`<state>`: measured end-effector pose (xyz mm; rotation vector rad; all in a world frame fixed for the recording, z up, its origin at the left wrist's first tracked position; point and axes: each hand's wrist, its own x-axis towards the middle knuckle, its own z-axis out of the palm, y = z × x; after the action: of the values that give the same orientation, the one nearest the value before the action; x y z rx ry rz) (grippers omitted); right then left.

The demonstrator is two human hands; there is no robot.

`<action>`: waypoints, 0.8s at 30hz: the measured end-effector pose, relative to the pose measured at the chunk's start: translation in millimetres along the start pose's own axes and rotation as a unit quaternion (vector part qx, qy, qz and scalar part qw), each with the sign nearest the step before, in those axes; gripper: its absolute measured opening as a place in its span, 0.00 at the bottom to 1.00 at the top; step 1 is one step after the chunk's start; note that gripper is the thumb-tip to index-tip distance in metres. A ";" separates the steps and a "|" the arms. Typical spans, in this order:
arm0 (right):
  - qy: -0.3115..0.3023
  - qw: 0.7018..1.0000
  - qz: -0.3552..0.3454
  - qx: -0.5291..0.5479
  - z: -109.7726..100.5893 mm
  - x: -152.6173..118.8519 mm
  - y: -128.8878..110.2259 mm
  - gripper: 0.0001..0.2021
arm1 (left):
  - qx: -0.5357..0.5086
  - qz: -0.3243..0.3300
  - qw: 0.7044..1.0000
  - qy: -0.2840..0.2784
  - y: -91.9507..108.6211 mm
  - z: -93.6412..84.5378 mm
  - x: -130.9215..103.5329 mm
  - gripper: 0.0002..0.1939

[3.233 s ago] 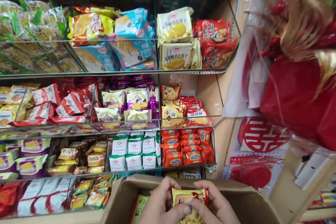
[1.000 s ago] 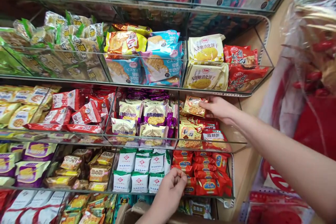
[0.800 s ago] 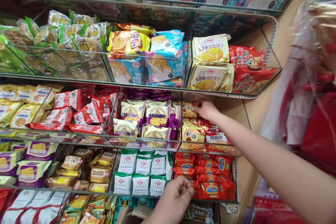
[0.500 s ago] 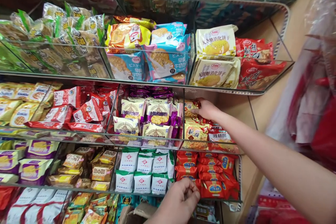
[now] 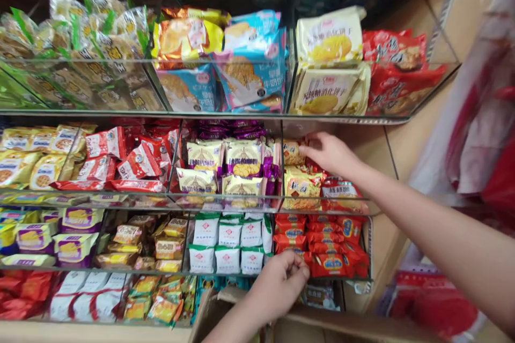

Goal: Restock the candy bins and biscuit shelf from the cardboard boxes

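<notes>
My right hand (image 5: 328,154) reaches into the right-hand compartment of the middle shelf. Its fingers are stretched out at the edge of a gold biscuit packet (image 5: 293,152). Below it, a yellow biscuit packet (image 5: 300,185) and a red-and-white packet (image 5: 341,189) lean against the clear shelf front. Lower down, my left hand (image 5: 277,280) hovers in front of the orange-red packets (image 5: 332,262), with its fingers curled in and nothing visible in them. Beneath it, an open cardboard box (image 5: 231,295) shows only in part.
Clear dividers split the shelves. Cream-and-purple biscuit packets (image 5: 243,158) stand left of the right hand, and white-and-green packets (image 5: 228,258) fill a bin below. The upper shelf (image 5: 350,118) juts out over the right hand. Plastic-wrapped red goods (image 5: 478,150) hang at the right.
The view has shifted, showing more of the cardboard box at the bottom. My right hand's fingers have drawn slightly off the gold packet, which stays in the compartment. My left hand remains curled.
</notes>
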<state>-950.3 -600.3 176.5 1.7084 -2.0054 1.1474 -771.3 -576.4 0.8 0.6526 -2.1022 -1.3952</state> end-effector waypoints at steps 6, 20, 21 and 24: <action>0.079 0.958 -0.275 0.016 -21.4 -154.9 -8.9 0.08 | -0.013 -0.027 0.999 -0.033 -0.2 3.0 0.4 0.09; -0.472 0.874 0.111 -0.006 101.6 -339.9 109.5 0.14 | -0.004 -0.017 0.999 -0.047 -2.6 15.3 6.8 0.06; -0.475 0.871 0.126 -0.001 103.8 -341.8 111.9 0.17 | -0.004 -0.019 0.999 -0.045 -2.0 15.8 6.9 0.06; -0.484 0.859 0.169 0.007 108.3 -344.9 115.4 0.23 | -0.006 -0.023 0.999 -0.042 -1.5 16.8 7.1 0.05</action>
<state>-933.0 -432.8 -163.6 2.2672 -2.9471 0.3187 -787.6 -570.3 -5.0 0.6524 -2.1539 -1.4836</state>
